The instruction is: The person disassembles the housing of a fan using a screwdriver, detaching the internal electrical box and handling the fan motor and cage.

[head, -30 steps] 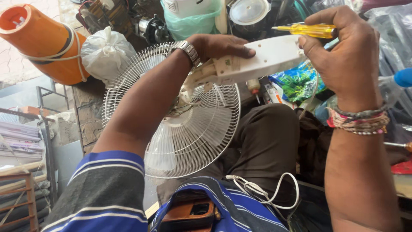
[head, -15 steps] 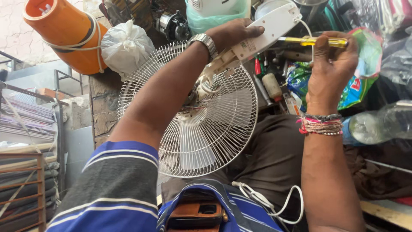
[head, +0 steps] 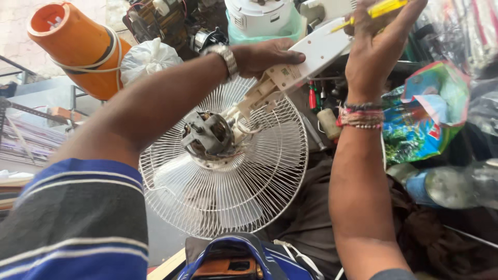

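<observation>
— What's hard to see?

— My right hand [head: 376, 49] is cut off at the top edge, and so is the tip of the thin yellow-handled screwdriver [head: 374, 10] its fingers pinch shut. Clutter crowds all around; open room lies only low left.

— And the fan?

— The round white wire-grille fan [head: 228, 171] hangs below my hands, bare metal motor [head: 207, 136] facing me. My left hand [head: 262, 54] is closed around its white plastic stem [head: 306, 59], right beside my right hand.
</observation>
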